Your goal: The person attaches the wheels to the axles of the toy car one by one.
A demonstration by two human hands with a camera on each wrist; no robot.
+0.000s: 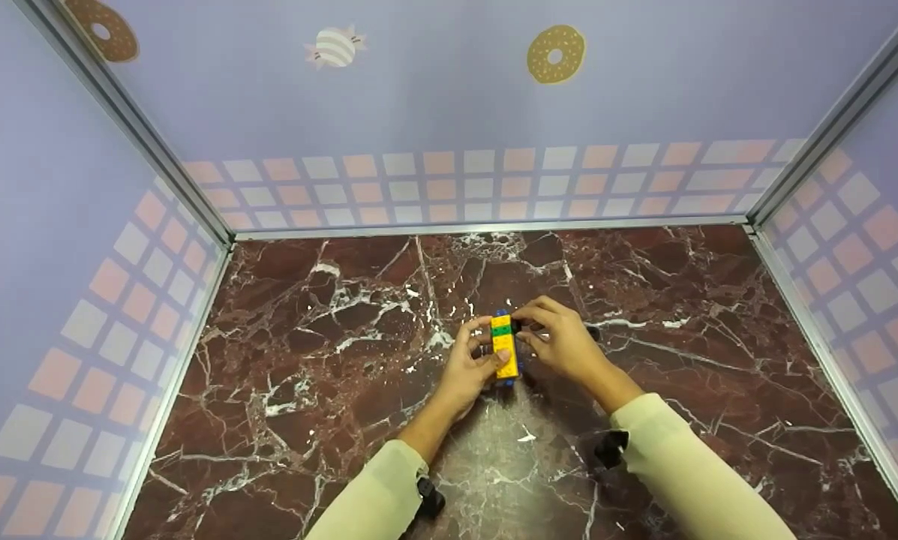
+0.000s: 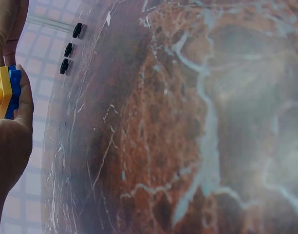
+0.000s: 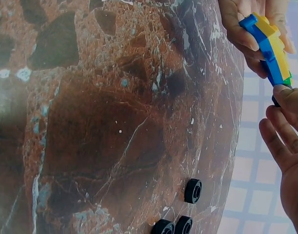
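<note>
My left grip (image 1: pixel 467 369) wraps a yellow-and-blue brick model (image 1: pixel 501 342), thumb pressed across its top, over the middle of the marbled table (image 1: pixel 306 360), while my right grip (image 1: pixel 569 345) pinches a small dark piece (image 3: pixel 275 101), probably a wheel, at the model's far right side. Three loose black wheels (image 3: pixel 193 191) sit near my right hand. A sideways push stronger than my left thumb's hold could twist the model or pop its green brick (image 1: pixel 501 330) free; an off-centre press could send the dark piece skidding from my fingertips; a careless knuckle could scatter the wheels.
</note>
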